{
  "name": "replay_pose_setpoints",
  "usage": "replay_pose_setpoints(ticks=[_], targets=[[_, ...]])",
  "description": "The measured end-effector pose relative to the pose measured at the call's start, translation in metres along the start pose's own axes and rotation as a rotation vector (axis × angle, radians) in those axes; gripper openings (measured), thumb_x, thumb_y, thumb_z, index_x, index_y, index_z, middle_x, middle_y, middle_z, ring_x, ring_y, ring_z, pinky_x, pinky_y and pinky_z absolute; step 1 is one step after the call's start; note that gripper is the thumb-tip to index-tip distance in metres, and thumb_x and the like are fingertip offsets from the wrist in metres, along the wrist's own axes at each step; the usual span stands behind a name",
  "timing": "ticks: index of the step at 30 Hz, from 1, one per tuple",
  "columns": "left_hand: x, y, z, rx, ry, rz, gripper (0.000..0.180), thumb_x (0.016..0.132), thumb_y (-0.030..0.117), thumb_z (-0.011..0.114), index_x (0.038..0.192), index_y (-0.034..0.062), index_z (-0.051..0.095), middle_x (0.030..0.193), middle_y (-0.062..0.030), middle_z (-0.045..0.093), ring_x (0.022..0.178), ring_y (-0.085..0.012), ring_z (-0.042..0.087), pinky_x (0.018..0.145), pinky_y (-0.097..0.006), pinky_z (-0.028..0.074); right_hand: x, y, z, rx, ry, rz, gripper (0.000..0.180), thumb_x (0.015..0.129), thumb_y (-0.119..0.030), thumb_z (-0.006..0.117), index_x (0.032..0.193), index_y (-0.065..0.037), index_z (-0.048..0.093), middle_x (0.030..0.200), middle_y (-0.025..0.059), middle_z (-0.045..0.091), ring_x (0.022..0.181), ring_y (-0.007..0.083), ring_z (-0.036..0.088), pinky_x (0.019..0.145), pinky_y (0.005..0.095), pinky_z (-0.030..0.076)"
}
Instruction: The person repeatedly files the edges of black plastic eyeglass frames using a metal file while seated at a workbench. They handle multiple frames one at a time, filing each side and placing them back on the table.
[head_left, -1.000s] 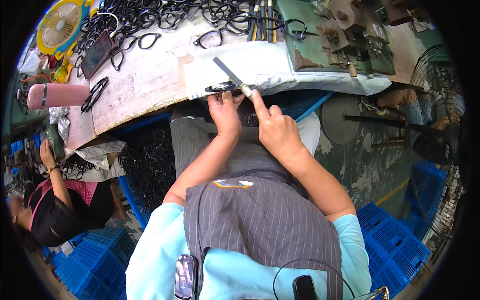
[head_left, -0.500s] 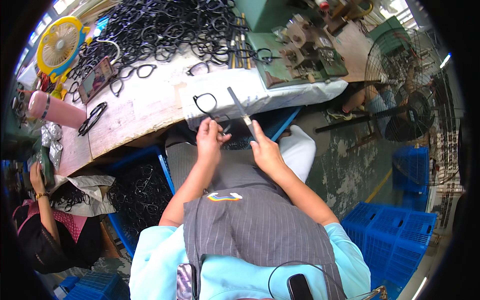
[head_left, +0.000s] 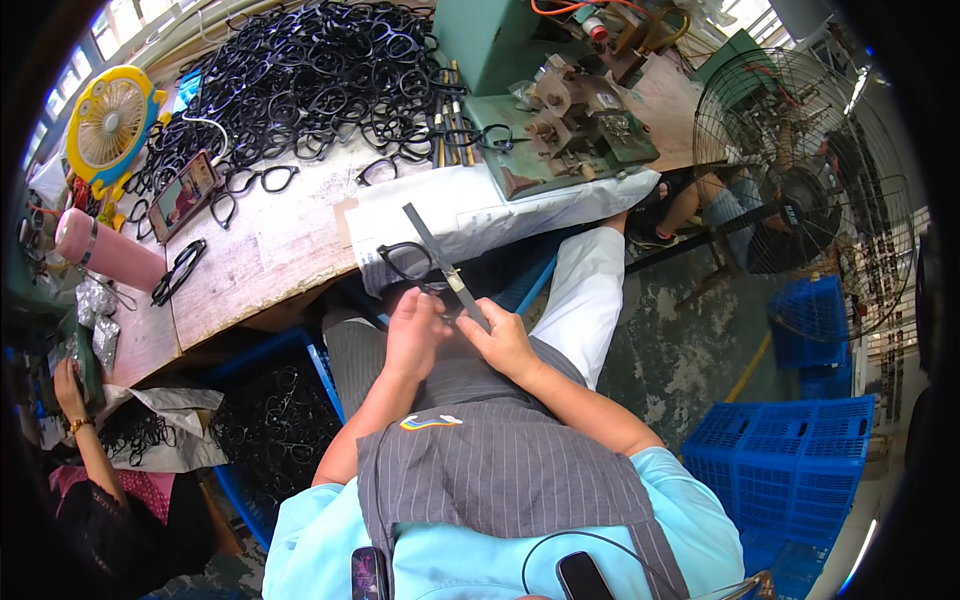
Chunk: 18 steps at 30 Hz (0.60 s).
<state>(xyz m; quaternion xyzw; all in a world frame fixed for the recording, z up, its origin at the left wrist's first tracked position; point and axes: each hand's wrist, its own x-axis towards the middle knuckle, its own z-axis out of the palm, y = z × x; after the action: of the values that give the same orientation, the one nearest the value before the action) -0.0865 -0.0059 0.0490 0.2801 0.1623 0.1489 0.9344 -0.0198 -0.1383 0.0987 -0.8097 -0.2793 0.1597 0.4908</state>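
Note:
My left hand is closed on a black glasses frame, whose one rim stands up past the fingers at the table's front edge. The rest of that frame is partly hidden by the hand. In my right hand is a flat grey file, pointing up and to the left. Its blade crosses close beside the glasses frame; whether the two touch I cannot tell. Beyond both hands, a white sheet covers the table edge.
A big heap of black glasses frames fills the table's back. A green metal machine stands to its right. A pink bottle, a phone and a small yellow fan are at left. Blue crates and a large fan stand right.
My right hand and the file have moved left and down, bringing the file nearer the glasses frame. The left hand has lowered slightly with the frame. The whole view has shifted a little.

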Motion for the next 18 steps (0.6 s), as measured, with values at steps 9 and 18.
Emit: replay_pose_setpoints(ticks=[9,18], targets=[[0.003,0.005,0.018,-0.004,-0.019,-0.098,0.017,0.100,0.025,0.051,0.104,0.0089,0.057,0.082,-0.0003,0.056,0.055,-0.0064,0.047,0.056,-0.026,0.049,0.007,0.002,-0.009,0.110,0.147,-0.018,0.021,0.088,-0.019,0.066,0.095,-0.001,0.059,0.079,0.0145,0.068,0.073,0.0251,0.069,0.064,0.0333,0.051],[0.016,0.013,0.013,1.166,0.186,0.882,0.039,0.079,-0.006,0.067,0.113,0.0019,0.051,0.125,-0.0120,0.043,0.065,-0.0092,0.050,0.057,-0.022,0.046,0.028,-0.011,-0.025,1.006,-0.167,0.414,0.013,0.094,-0.015,0.057,0.087,-0.010,0.048,0.055,-0.0053,0.036,0.041,0.0033,0.031,0.036,0.0206,0.025]])
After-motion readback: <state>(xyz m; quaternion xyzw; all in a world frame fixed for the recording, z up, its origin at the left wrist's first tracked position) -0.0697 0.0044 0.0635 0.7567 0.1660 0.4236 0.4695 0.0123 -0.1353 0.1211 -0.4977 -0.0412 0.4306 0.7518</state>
